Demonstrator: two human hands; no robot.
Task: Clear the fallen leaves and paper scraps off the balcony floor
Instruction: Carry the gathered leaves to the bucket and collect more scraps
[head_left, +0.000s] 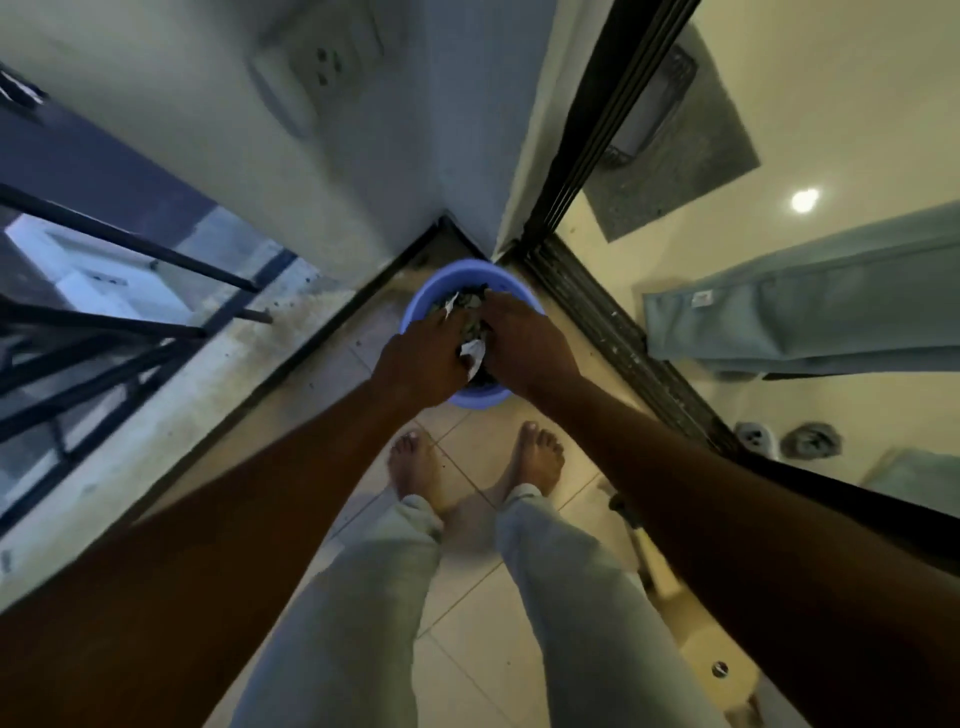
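Below, left hand (426, 358), right hand (524, 338) over blue bucket (457, 271); leaves (470, 304), paper scrap (472, 351) between; grip unclear.

Bucket (434, 280) rim behind left hand (423, 361), right hand (524, 340), socket (322, 57) blurred

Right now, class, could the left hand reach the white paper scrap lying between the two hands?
Probably yes: the left hand is over the blue tub, right beside the white paper scrap, with nothing between them.
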